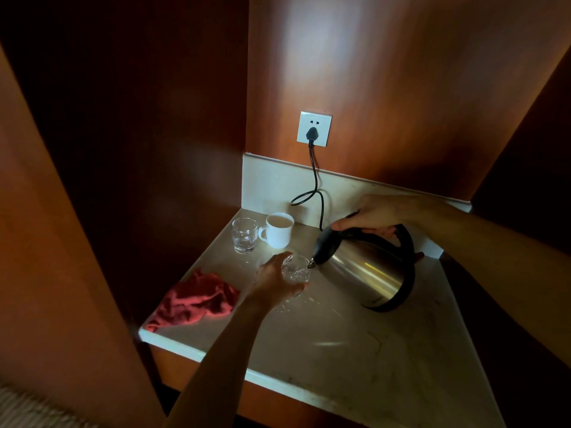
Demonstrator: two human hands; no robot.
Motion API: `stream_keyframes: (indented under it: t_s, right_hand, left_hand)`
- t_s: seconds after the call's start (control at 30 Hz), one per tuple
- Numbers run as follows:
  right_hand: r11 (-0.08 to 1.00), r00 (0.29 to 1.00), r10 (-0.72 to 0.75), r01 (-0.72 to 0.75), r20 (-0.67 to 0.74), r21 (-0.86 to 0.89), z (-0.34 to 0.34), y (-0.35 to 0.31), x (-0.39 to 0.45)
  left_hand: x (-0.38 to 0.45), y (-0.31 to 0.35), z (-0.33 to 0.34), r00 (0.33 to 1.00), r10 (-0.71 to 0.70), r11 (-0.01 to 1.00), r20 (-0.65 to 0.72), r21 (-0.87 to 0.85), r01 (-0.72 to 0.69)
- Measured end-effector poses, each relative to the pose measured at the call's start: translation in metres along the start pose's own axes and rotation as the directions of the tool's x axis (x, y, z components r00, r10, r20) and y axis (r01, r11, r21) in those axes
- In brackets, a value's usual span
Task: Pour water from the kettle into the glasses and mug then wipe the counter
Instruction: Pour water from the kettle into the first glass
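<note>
I have one view only, a wide-angle camera worn on the head, looking forward and steeply down into a wood-panelled corner. It sits close above the table [340, 350], whose front edge runs from 8 o'clock to 5 o'clock. Both forearms enter from the bottom and right; the left hand [273, 281] lies near centre, the right hand [375, 216] at 2 o'clock. The wall socket [314, 128] marks 12 o'clock. Lens bending stretches the edges.
</note>
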State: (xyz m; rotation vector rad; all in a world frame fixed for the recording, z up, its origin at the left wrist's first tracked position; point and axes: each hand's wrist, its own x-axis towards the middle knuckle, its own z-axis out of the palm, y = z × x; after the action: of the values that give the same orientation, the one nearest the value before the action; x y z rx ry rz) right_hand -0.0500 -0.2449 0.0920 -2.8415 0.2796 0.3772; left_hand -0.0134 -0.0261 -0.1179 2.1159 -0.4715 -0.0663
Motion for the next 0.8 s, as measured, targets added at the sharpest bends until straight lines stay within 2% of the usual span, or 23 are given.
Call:
stream_keyframes:
  t_s: [0.8]
  right_hand:
    - [0.996,1.000,0.005,-0.003,0.026,-0.091,-0.006,-0.017,-0.005]
  left_hand:
    - [-0.006,0.009,-0.007,1.000,-0.001,1.000,-0.004,0.026,0.001]
